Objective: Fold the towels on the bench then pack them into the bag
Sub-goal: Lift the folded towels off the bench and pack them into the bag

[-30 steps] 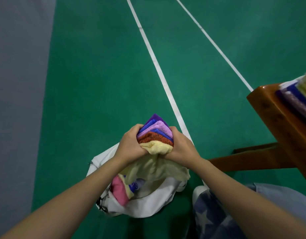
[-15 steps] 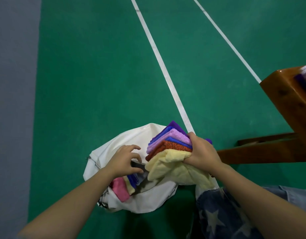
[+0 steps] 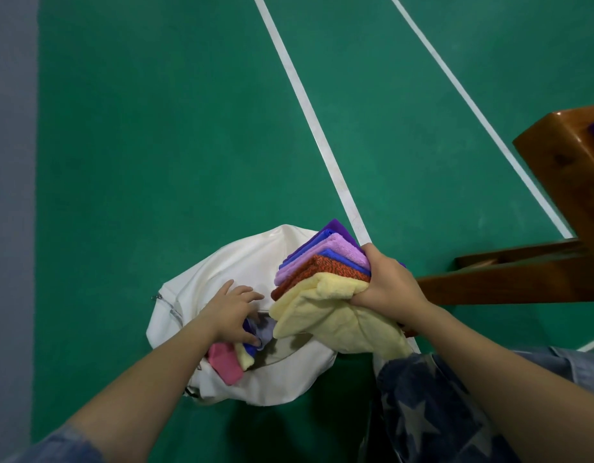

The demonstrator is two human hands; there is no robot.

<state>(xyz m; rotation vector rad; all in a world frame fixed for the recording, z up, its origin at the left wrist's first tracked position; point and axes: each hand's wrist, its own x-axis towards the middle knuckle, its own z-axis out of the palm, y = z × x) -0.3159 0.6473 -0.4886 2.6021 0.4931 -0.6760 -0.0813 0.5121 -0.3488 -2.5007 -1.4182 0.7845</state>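
My right hand (image 3: 389, 289) grips a stack of folded towels (image 3: 322, 269) in purple, blue, lilac, rust and pale yellow, held just right of the bag's mouth. The yellow towel on the underside hangs loose below my wrist. A white cloth bag (image 3: 242, 262) lies open on the green floor. My left hand (image 3: 233, 312) reaches into its opening, with its thumb and fingers on a blue and grey towel inside. A pink towel (image 3: 223, 362) and a yellow one (image 3: 245, 359) stick out of the bag beside my left wrist.
A wooden bench (image 3: 569, 168) stands at the right edge, with a bit of purple towel on top and a crossbar low behind my right hand. White court lines cross the green floor. My knee in star-print denim (image 3: 422, 406) is at the lower right.
My left hand let go of the stack and went down into the bag's opening. My right hand carried the stack a little to the right, holding it alone.
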